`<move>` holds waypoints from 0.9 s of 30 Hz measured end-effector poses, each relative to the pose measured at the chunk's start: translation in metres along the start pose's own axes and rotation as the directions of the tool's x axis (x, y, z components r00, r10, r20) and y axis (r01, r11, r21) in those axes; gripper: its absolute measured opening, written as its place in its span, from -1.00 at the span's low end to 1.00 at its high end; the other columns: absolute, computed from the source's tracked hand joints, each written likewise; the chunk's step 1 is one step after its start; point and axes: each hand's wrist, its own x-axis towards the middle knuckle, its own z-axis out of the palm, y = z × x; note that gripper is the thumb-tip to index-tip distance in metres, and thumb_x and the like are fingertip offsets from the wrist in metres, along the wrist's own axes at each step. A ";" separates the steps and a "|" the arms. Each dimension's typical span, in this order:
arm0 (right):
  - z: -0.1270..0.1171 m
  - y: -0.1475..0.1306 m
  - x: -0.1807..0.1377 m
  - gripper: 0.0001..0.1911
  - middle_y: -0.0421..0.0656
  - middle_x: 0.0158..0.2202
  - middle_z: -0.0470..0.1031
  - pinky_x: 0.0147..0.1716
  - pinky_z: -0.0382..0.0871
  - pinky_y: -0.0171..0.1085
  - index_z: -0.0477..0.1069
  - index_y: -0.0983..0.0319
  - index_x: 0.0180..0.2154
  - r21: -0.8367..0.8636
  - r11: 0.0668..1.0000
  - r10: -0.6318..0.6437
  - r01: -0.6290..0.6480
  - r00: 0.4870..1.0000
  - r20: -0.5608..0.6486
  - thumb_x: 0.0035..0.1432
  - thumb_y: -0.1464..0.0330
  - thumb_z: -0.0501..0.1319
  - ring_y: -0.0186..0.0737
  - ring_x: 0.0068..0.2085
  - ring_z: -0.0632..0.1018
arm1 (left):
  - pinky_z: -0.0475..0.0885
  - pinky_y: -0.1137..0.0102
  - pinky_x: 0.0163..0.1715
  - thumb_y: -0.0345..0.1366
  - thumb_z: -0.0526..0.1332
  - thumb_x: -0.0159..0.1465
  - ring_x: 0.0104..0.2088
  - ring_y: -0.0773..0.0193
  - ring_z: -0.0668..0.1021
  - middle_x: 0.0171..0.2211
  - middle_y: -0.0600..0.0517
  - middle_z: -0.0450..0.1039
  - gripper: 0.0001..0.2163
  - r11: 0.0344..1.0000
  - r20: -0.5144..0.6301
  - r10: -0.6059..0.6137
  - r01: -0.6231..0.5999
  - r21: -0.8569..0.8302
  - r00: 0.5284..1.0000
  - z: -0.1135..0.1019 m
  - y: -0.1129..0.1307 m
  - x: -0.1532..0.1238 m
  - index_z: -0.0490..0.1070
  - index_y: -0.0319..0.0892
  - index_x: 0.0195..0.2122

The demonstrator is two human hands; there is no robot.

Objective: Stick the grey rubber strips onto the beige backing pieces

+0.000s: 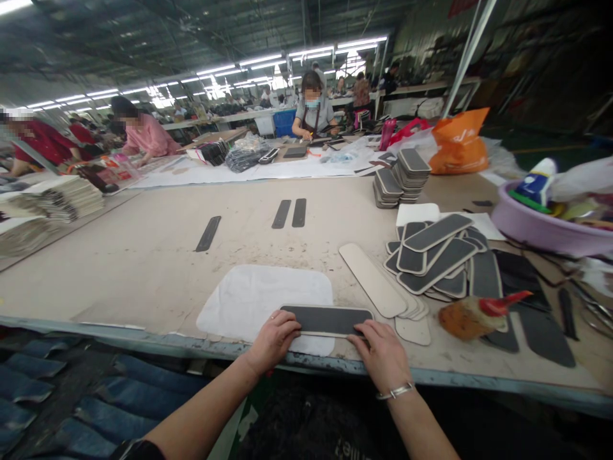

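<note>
A long dark grey panel with a pale border lies near the table's front edge, partly over a white sheet. My left hand grips its left end, fingers on top. At the other end, my right hand, with a bracelet at the wrist, pinches the panel's corner; both thumbs are at the near edge. Just right of it lie fanned plain beige panels and a heap of similar dark panels. An orange-brown glue bottle with a red nozzle lies beside the heap.
Three narrow dark strips, one being a left strip, lie mid-table. Stacked panels stand at the back right, near an orange bag. A purple basin sits far right. Co-workers, including a person in grey, work across the table.
</note>
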 end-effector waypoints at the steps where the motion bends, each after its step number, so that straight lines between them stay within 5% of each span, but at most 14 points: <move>1: 0.000 0.000 0.000 -0.75 -0.08 -0.23 0.43 -0.16 0.31 -0.15 0.43 0.22 -0.24 -0.001 1.000 0.002 -0.002 1.000 0.005 0.19 0.19 0.14 -0.12 -0.16 0.40 | 0.38 0.31 -0.19 -0.32 0.07 0.30 -0.22 0.25 0.40 -0.27 -0.06 0.36 -0.83 1.000 -0.001 -0.001 0.001 0.000 1.000 0.000 0.000 0.000 0.43 -0.20 -0.24; 19: -0.008 -0.005 0.003 -0.80 -0.13 -0.25 0.42 -0.15 0.25 -0.16 0.41 0.20 -0.23 -0.032 0.998 0.062 -0.059 0.991 0.121 0.16 0.23 0.19 -0.13 -0.19 0.40 | 0.35 0.31 -0.18 -0.36 0.07 0.30 -0.22 0.25 0.38 -0.25 -0.05 0.35 -0.86 1.000 -0.002 0.008 -0.008 -0.021 1.000 0.002 -0.001 -0.001 0.42 -0.20 -0.24; 23: -0.014 -0.031 0.007 -0.57 -0.02 -0.09 0.39 -0.06 0.21 -0.08 0.29 0.28 0.04 -0.148 0.982 0.141 -0.121 0.981 0.135 0.20 0.19 0.12 -0.03 -0.08 0.36 | 0.34 0.30 -0.18 -0.35 0.06 0.31 -0.23 0.25 0.37 -0.26 -0.05 0.34 -0.85 1.000 0.009 0.009 -0.009 -0.025 1.000 0.003 -0.001 -0.002 0.42 -0.19 -0.23; 27: 0.000 -0.073 0.018 -0.39 -0.03 0.18 0.14 0.14 -0.01 -0.05 0.05 0.30 0.21 -0.081 0.997 0.000 0.017 0.978 0.209 0.24 0.12 0.03 -0.02 0.18 0.12 | 0.33 0.30 -0.18 -0.36 0.06 0.30 -0.22 0.25 0.36 -0.25 -0.04 0.33 -0.86 0.999 0.013 0.014 -0.014 -0.034 1.000 0.004 -0.003 -0.004 0.41 -0.18 -0.22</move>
